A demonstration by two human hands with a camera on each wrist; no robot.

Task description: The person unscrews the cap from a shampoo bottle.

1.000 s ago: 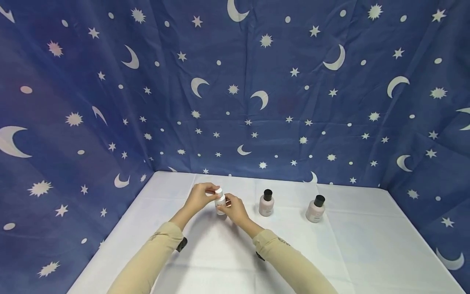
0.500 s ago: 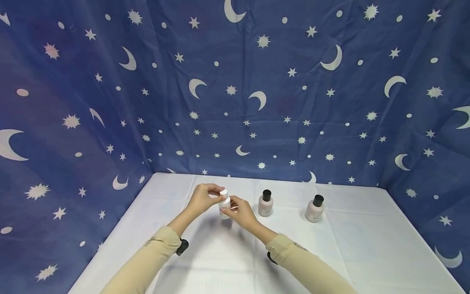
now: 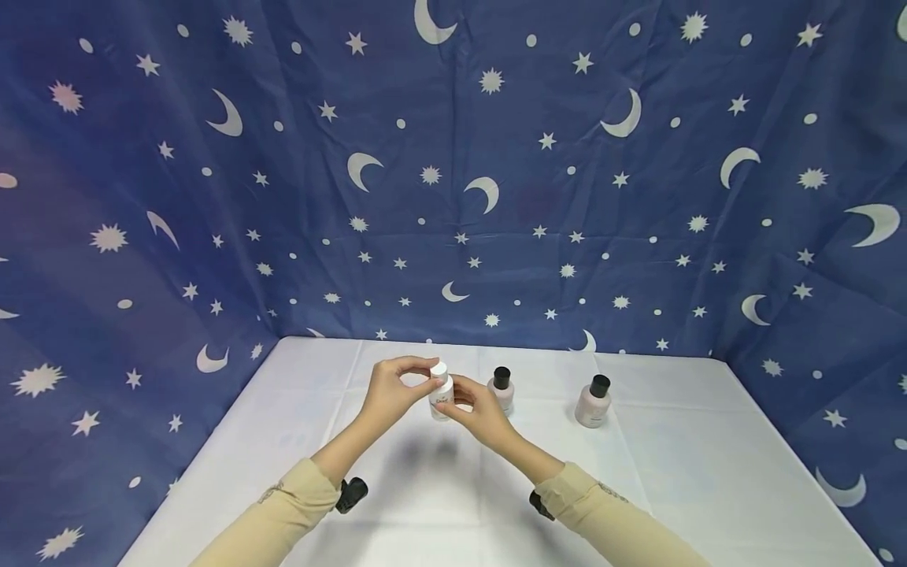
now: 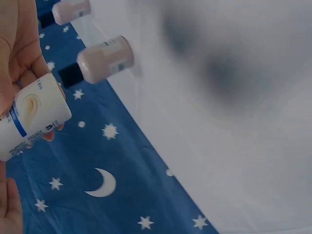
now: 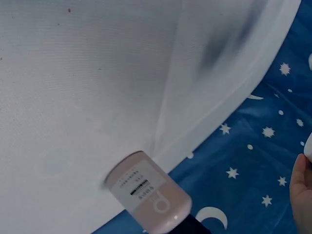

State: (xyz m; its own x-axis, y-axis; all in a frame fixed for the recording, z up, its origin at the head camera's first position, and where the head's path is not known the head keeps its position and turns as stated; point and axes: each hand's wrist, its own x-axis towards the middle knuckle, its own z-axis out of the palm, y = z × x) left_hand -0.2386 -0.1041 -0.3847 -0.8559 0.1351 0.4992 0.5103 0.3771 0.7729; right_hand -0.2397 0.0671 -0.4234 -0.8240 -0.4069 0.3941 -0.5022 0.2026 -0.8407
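Observation:
A small white bottle [image 3: 442, 408] with a white cap [image 3: 439, 370] is held up between both hands, its shadow falling apart from it on the table. My left hand [image 3: 388, 391] pinches the cap between thumb and fingers. The right hand [image 3: 487, 414] grips the body from the right, thumb across the front. In the left wrist view, the white bottle [image 4: 36, 113] shows a blue band and a cream swirl on its label; its cap end lies beyond the left edge.
Two pinkish bottles with black caps stand upright on the white-clothed table [image 3: 680, 457]: a nearer bottle [image 3: 505, 396], partly behind the right hand, and a farther bottle [image 3: 592, 407] to the right. A blue star-and-moon curtain [image 3: 524, 197] closes the back and sides.
The white bottle has risen off the table and shifted right and toward me, both hands moving with it. The pinkish bottles stay standing; the head view has turned slightly.

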